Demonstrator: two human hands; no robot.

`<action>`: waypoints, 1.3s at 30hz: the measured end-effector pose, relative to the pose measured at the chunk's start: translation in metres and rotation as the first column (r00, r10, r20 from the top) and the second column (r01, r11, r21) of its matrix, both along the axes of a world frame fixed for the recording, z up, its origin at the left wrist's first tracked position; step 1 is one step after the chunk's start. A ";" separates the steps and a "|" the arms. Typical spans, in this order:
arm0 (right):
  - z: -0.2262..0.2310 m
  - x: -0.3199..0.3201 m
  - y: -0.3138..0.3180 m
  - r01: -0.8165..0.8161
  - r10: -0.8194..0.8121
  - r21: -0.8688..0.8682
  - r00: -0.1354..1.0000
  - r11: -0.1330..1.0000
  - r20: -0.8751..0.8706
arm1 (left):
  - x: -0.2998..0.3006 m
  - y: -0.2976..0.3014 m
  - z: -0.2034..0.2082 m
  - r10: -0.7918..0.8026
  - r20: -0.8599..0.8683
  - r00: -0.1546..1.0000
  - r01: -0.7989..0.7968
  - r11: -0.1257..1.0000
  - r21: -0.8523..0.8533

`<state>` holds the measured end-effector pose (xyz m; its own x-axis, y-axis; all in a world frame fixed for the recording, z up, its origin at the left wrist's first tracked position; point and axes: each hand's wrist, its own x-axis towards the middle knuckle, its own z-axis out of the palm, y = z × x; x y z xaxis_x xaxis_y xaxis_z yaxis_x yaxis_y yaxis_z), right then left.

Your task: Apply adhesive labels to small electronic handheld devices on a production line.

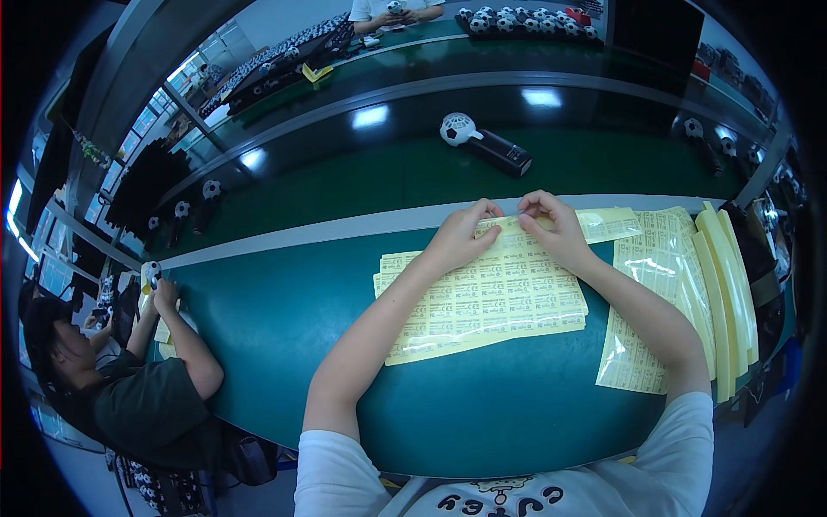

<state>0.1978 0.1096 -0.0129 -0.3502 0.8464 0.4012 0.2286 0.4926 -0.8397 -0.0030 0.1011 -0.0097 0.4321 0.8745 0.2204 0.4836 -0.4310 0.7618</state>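
Observation:
A narrow yellow strip of labels (612, 225) stretches sideways under both hands, at the far edge of a stack of yellow label sheets (487, 302). My left hand (465, 234) is closed in a pinch on the strip's left part. Close by, my right hand (556, 231) pinches the same strip, which runs on to the right past the wrist. Whether a single label is peeled between my fingertips is too small to tell. Beyond my hands, a handheld fan (491, 148) with a football-patterned head and a dark handle lies on the green conveyor belt (370, 177).
More label sheets (642, 336) lie at the right, beside curled yellow sheets (719, 302) standing near the table's right end. Other fans (207, 207) rest along the belt. At the left a co-worker (138, 379) handles a fan; another person (398, 12) works across the line.

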 end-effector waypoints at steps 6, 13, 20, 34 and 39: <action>-0.001 0.000 0.001 0.005 -0.005 0.024 1.000 1.000 0.000 | 0.001 0.000 -0.001 -0.006 0.016 1.000 0.006 0.999 0.032; 0.001 0.000 0.000 0.003 -0.003 0.021 1.000 1.000 0.001 | 0.002 -0.001 0.006 -0.002 0.025 1.000 0.002 1.000 0.011; -0.001 -0.001 0.000 0.006 -0.006 0.021 1.000 1.000 -0.001 | 0.002 -0.002 0.007 0.000 0.027 1.000 -0.001 0.999 0.053; 0.000 -0.001 0.001 0.007 -0.008 0.021 1.000 1.000 0.013 | 0.000 -0.001 0.003 0.016 0.054 0.998 -0.020 0.997 0.069; 0.001 -0.001 -0.001 0.012 -0.012 0.015 1.000 1.000 0.014 | 0.002 -0.002 0.005 0.068 0.064 0.996 -0.071 0.997 0.040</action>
<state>0.1968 0.1091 -0.0119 -0.3457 0.8445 0.4089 0.2466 0.5023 -0.8288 -0.0011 0.0991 -0.0051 0.3549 0.8912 0.2825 0.4659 -0.4306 0.7730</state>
